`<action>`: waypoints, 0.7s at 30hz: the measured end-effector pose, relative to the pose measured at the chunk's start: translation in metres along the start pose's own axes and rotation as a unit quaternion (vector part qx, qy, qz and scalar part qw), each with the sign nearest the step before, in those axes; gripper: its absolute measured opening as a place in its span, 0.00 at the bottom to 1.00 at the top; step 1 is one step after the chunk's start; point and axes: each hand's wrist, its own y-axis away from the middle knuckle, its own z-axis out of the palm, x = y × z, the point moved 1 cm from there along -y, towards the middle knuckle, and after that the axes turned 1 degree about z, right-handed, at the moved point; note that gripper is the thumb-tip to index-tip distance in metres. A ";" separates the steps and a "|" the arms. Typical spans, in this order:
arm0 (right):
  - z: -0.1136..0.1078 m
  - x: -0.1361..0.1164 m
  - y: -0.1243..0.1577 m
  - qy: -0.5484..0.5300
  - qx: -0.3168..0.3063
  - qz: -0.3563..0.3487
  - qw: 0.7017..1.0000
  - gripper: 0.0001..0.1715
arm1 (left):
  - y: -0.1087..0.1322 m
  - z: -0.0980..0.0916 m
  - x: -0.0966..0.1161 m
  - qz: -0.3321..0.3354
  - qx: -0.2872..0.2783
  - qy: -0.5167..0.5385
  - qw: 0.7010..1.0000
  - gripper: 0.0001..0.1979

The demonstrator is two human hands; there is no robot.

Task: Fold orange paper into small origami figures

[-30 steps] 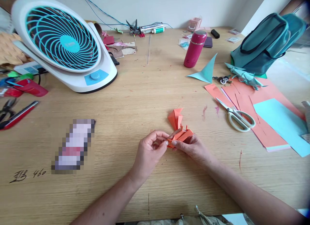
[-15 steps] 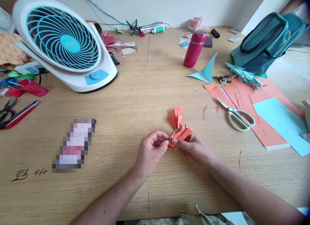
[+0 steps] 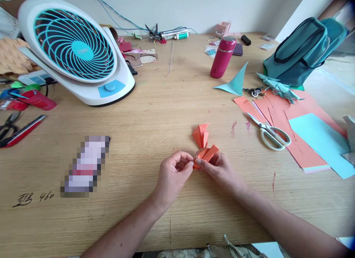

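A folded orange paper piece [image 3: 208,154] is between my hands, low over the table. My left hand [image 3: 175,168] pinches its left tip between thumb and forefinger. From the right, my right hand [image 3: 220,169] grips the folded body, thumb on top and the other fingers mostly hidden behind it. Just beyond my fingers, a second folded orange paper shape [image 3: 200,135] with a fanned end lies on the wood; whether it joins the held piece cannot be made out.
White-handled scissors [image 3: 273,135] lie on orange paper sheets [image 3: 310,154] at right, beside a light blue sheet [image 3: 318,139]. Behind stand a magenta flask [image 3: 222,58] and a teal bag [image 3: 299,52]. A fan [image 3: 80,54] and a blurred-out phone [image 3: 85,165] are at left.
The held orange paper has tilted slightly between my fingers, and small points that stuck up at its back are now less visible. Both hands stay in nearly the same place.
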 end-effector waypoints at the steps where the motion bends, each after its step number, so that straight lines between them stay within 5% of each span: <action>1: 0.001 0.000 0.001 0.007 0.003 -0.003 1.000 0.22 | 0.000 0.000 0.000 0.000 0.000 0.002 1.000 0.02; 14: 0.001 0.001 0.000 -0.005 -0.002 -0.027 1.000 0.21 | -0.004 -0.005 -0.004 -0.031 -0.025 0.003 0.999 0.04; 21: -0.003 0.006 0.000 -0.003 -0.002 -0.022 1.000 0.23 | -0.001 -0.004 0.000 0.025 -0.036 -0.029 0.999 0.05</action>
